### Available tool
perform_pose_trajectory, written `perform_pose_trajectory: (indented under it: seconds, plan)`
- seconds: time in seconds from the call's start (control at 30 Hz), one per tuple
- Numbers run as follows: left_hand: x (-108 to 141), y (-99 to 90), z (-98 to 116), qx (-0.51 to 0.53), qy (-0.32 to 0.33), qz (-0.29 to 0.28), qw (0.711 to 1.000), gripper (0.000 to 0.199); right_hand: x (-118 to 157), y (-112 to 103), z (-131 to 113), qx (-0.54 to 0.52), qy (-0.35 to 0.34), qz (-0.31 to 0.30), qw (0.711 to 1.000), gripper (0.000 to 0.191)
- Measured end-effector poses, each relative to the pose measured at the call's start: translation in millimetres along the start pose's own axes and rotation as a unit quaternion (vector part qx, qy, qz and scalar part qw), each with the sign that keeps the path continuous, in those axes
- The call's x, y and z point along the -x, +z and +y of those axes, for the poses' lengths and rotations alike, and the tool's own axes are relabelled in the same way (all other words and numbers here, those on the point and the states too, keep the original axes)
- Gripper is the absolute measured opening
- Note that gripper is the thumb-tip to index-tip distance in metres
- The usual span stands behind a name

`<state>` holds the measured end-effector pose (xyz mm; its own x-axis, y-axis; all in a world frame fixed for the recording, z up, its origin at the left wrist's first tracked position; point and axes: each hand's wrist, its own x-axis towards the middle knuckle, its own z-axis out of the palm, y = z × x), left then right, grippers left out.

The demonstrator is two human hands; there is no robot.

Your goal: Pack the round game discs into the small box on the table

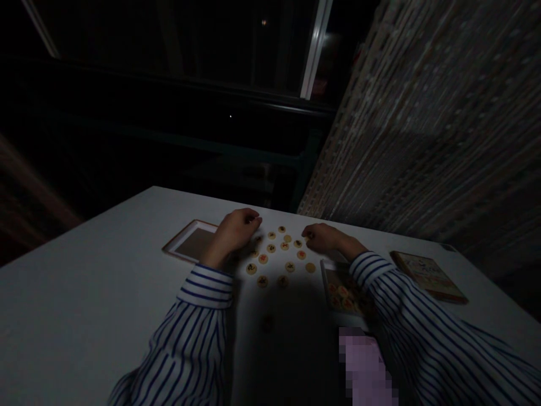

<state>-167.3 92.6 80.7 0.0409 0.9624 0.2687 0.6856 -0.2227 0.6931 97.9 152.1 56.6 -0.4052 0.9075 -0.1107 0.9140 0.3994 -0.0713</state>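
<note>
Several round xiangqi pieces with red or dark characters lie scattered on the white table between my hands; a couple show plain faces. At the far left of this group hovers my left hand, thumb and fingers closed in a pinch, and what they hold, if anything, is hidden. On the other side, my right hand has its fingertips closed at a piece on the group's right edge. Below my right forearm, partly covered by it, is an open box with more red-marked pieces inside.
A shallow tray with a brown inside lies behind my left wrist. Right of my right arm is a flat box or book with a printed cover. A blurred-out pink item is in front. A bead-like curtain hangs behind the table.
</note>
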Motion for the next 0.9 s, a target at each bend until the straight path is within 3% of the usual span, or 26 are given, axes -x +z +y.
perform_pose_trajectory:
  seconds: [0.17, 0.27, 0.43, 0.57, 0.73, 0.9]
  plan:
    - [-0.6, 3.4, -1.1, -0.007, 0.003, -0.001, 1.000, 0.036, 1.8, 3.2, -1.4, -0.002, -0.011, 0.008, 1.000, 0.033]
    - [0.1, 5.7, 1.9, -0.015, 0.007, -0.009, 1.000, 0.036, 3.1, 1.5, 0.1, -0.070, -0.019, 0.031, 0.997, 0.029]
    - [3.0, 10.3, 9.2, -0.023, 0.027, -0.020, 0.999, 0.036, 7.4, -2.6, 6.5, -0.273, -0.030, 0.052, 0.960, 0.036]
    - [3.3, 11.9, 11.1, -0.030, 0.030, -0.030, 0.999, 0.035, 11.7, -2.2, 12.2, -0.368, -0.040, 0.050, 0.928, 0.039]
    - [2.4, 11.5, 10.0, -0.028, 0.035, -0.027, 0.999, 0.036, 18.2, -2.8, 13.1, -0.434, -0.032, 0.044, 0.899, 0.038]
    - [2.2, 12.5, 10.0, -0.025, 0.039, -0.028, 0.999, 0.036, 23.8, -6.8, 9.2, -0.440, -0.024, 0.045, 0.897, 0.038]
